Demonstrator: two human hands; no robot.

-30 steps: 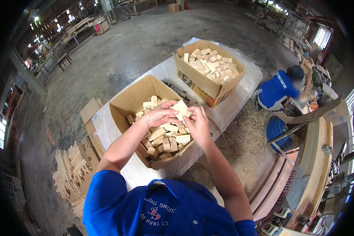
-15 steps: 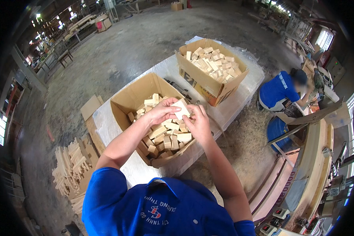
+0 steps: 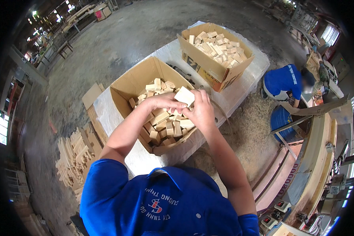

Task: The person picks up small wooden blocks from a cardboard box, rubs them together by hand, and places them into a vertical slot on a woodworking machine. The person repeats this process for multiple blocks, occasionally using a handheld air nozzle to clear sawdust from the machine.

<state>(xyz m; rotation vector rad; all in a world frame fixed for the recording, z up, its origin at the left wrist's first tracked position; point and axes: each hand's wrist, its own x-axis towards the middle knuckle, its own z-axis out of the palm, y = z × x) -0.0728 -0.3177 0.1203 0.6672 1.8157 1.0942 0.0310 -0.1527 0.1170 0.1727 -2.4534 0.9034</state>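
Note:
A pale wooden block (image 3: 184, 96) is held up between both my hands, one broad face showing. My left hand (image 3: 166, 102) grips its left and lower side, thumb along the near edge. On the right side, my right hand (image 3: 201, 109) pinches the same block with curled fingers. Both hands are over a cardboard box (image 3: 135, 80) part-filled with loose wooden blocks (image 3: 161, 124). The hands and forearms hide some of those blocks.
A second cardboard box (image 3: 206, 72) heaped with blocks stands farther right on the same plastic-covered table (image 3: 145, 161). Wooden strips (image 3: 72, 157) are stacked at left. A co-worker in a blue shirt (image 3: 283, 80) bends near a blue drum (image 3: 281, 124) at right.
The block has turned in my fingers and now shows a broader face tilted upward. My hands have shifted slightly. At right, the co-worker has bent lower, an arm reaching down toward the drum.

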